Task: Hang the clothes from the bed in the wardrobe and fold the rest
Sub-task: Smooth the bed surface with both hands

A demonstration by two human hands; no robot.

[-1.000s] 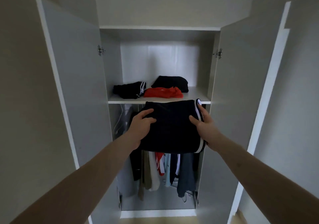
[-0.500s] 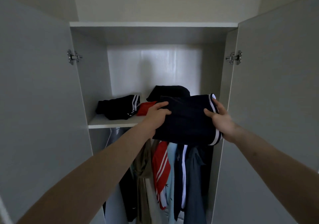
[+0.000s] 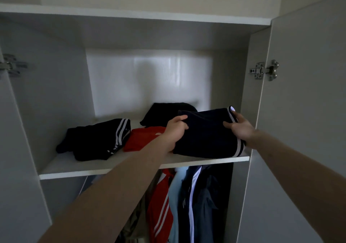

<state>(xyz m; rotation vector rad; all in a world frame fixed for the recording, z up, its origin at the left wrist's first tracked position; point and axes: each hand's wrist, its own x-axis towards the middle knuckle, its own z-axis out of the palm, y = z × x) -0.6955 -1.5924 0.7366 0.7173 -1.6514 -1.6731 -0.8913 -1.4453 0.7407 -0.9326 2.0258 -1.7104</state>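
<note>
A folded dark navy garment with white-striped trim (image 3: 206, 136) lies at the right end of the wardrobe shelf (image 3: 78, 169). My left hand (image 3: 176, 130) grips its left edge and my right hand (image 3: 240, 126) holds its right edge, thumb on top. To its left on the shelf lie a folded red garment (image 3: 142, 140) and a folded black piece with white stripes (image 3: 97, 140). Another black folded garment (image 3: 164, 111) sits behind, partly hidden by the navy one.
Both white wardrobe doors stand open, the right door (image 3: 307, 111) close beside my right arm. Below the shelf hang several clothes (image 3: 187, 205): red with white stripes, pale blue, dark navy. The shelf's left end and back wall (image 3: 131, 85) are bare.
Both hands have carried the navy garment up and forward from in front of the shelf edge onto the shelf's right end. The view has moved closer to the wardrobe.
</note>
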